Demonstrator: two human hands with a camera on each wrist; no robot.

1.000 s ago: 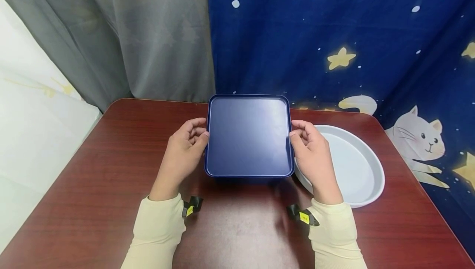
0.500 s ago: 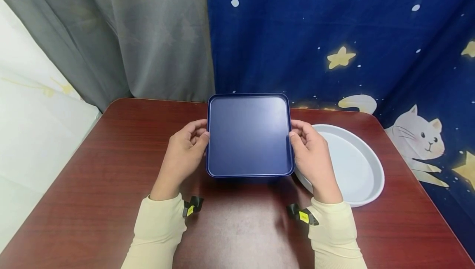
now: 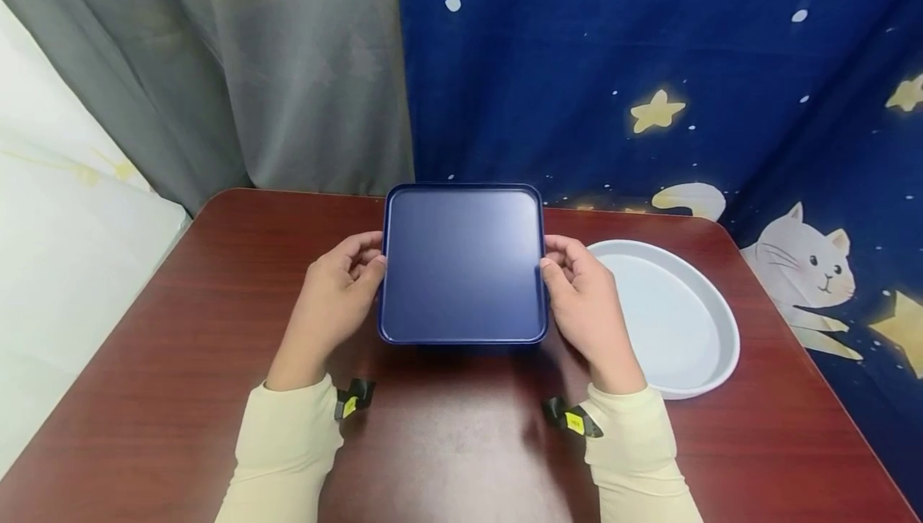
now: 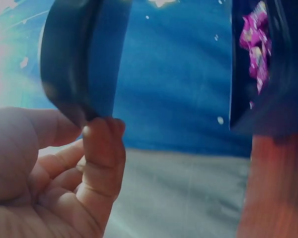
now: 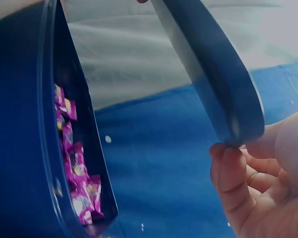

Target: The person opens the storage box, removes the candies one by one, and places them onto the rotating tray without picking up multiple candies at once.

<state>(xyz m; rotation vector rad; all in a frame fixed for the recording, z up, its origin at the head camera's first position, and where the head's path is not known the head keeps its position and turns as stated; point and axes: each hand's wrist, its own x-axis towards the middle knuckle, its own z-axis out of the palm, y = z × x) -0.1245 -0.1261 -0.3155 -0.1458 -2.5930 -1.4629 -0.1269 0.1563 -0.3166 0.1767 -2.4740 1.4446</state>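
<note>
A dark blue square lid (image 3: 464,267) with rounded corners and a raised rim is held level between both hands. My left hand (image 3: 335,291) pinches its left edge between thumb and fingers, and my right hand (image 3: 587,299) pinches the right edge the same way. Both wrist views show a gap between the lid and an open dark blue box (image 5: 17,129) below it. Several candies in shiny pink wrappers (image 5: 78,166) lie in the box. From the head view, the lid hides nearly all of the box and its contents.
A round, pale grey tray (image 3: 727,347) with a low rim lies to the right, partly behind my right hand. The reddish-brown table (image 3: 461,459) ends at a grey curtain (image 3: 310,66) and a blue starry curtain (image 3: 541,66).
Both hands and the lid have shifted slightly left, away from the round tray. The head view has also drifted a little. The grip on the lid is the same.
</note>
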